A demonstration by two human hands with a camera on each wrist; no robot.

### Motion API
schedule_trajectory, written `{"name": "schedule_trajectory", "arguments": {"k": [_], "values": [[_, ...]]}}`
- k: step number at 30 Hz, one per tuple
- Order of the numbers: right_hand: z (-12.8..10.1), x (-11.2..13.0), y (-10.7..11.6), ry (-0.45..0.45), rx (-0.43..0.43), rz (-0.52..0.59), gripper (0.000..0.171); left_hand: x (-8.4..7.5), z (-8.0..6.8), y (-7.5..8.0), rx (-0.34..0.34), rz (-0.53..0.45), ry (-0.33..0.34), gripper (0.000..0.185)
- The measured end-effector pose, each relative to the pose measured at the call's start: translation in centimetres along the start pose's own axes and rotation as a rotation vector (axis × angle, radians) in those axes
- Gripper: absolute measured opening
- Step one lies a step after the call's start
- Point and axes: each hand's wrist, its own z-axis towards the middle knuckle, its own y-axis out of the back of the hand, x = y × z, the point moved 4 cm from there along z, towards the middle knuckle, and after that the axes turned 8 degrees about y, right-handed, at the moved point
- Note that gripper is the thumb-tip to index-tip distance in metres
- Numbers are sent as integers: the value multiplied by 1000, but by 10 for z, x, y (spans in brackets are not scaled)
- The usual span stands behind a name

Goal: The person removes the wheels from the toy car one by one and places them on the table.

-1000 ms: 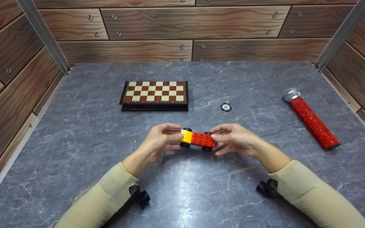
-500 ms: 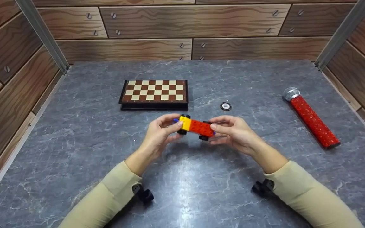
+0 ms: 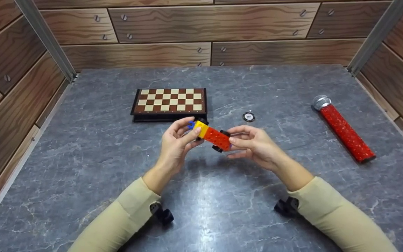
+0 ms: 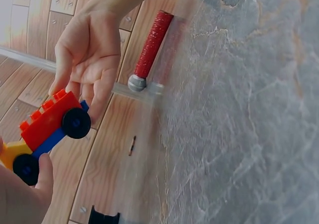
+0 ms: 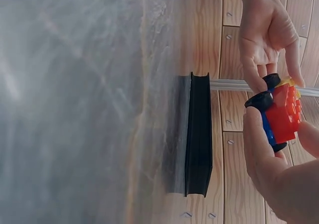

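Your left hand (image 3: 177,143) pinches the yellow end of the toy brick car (image 3: 211,136) between thumb and fingertips, and your right hand (image 3: 254,145) pinches the red end the same way, so the car hangs between them above the bench (image 3: 93,147). Compared with a second ago you have lifted it: it sat lower and nearer to you, level across the frame, and now it is higher, farther out, and tilted, with the yellow end raised toward the far left and the red end dropped toward the near right. Your left hand has come up with it, the fingers curled closer round the front wheel (the blue piece at that end shows more now than before).

In the left wrist view the car (image 4: 47,129) shows its blue underside and two black wheels, with your right hand above it. In the right wrist view the car (image 5: 279,114) sits between both sets of fingertips.

Just beyond the car lies the folded chessboard (image 3: 169,103), unmoved. The poker chip (image 3: 248,116) rests on the bench to the far right of your hands, and the red microphone (image 3: 343,129) lies well apart at the right, both where they were.
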Motion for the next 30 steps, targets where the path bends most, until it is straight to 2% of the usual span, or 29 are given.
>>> {"name": "schedule_trajectory", "arguments": {"k": [8,14,22,30], "values": [[1,-3,3,-15,-17,-115,32,1,2,2,-30,29,-7,43],[3,-2,3,-4,-34,-146,32,2,2,1,-24,64,-3,39],[6,4,-5,13,9,-160,39,5,-2,-2,46,102,42,40],[6,5,-13,21,77,-106,44,8,-4,-6,112,143,66,38]]}}
